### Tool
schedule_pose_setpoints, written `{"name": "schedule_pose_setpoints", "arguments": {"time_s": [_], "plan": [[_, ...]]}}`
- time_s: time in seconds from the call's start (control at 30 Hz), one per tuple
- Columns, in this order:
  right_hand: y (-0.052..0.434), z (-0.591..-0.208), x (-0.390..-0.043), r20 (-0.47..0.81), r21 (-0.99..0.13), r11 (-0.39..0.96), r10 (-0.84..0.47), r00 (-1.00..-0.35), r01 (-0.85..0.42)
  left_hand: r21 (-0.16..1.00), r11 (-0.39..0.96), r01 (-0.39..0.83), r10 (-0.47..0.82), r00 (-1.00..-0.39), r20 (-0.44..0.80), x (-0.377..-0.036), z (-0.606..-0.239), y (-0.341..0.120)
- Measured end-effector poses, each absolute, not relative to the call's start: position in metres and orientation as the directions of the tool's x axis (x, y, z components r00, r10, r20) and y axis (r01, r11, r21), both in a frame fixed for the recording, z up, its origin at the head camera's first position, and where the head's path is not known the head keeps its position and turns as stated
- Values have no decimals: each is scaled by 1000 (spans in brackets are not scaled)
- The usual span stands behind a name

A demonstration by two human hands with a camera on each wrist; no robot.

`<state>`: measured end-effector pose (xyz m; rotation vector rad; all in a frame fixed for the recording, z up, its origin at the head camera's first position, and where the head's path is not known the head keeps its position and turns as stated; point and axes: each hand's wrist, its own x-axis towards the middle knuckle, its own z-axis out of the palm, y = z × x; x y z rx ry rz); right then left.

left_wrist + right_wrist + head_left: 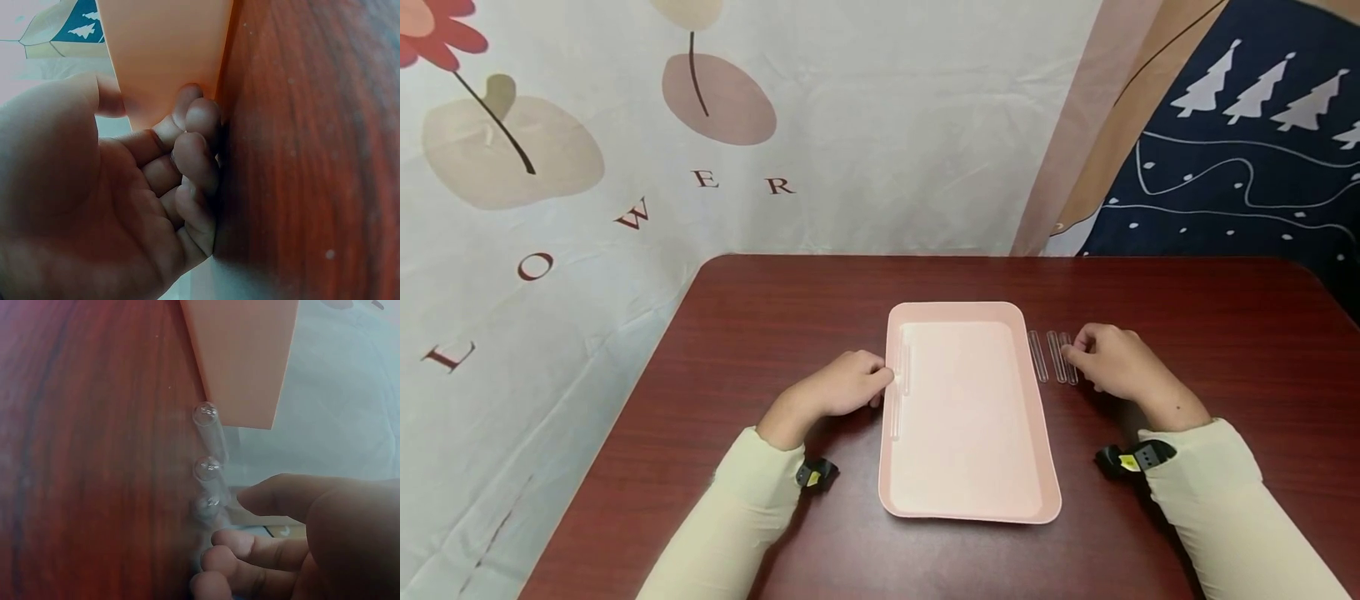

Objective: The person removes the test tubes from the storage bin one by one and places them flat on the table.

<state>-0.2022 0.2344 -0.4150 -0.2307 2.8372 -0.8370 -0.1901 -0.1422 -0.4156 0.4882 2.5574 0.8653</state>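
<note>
Tray [970, 492] centred on table [1187, 292]; three tubes [1051, 357] lie just right.

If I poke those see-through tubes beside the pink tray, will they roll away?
Probably. The three clear round-ended glass-like tubes lie flat on the smooth dark red wooden table, so a sideways nudge likely rolls them. They look thin, so probably light and breakable. The right hand touches the nearest.

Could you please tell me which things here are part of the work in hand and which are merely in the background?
In the work:
pink tray
two clear tubes in the tray
three clear tubes on the table
left hand
right hand

Background only:
flower-print cloth
tree-print cloth
</note>
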Motion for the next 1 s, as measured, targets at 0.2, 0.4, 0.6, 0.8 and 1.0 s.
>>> {"name": "schedule_pose_setpoints", "arguments": {"time_s": [0.2,0.4,0.6,0.8,1.0], "plan": [[233,-410,-200,-107,-534,839,-190,-976,-105,636,746,200,445,-859,-253,-190,-417,-142],[229,-404,-197,-97,-529,841,-194,-976,-114,633,748,199,443,-860,-252,-190,-416,-142],[224,-397,-194,-66,-514,846,-200,-978,-138,634,748,199,441,-862,-250,-191,-417,-142],[218,-390,-188,-49,-507,849,-203,-978,-150,634,747,200,444,-860,-251,-191,-418,-142],[211,-382,-183,-27,-497,852,-208,-978,-168,635,745,204,444,-862,-244,-190,-416,-142]]}}
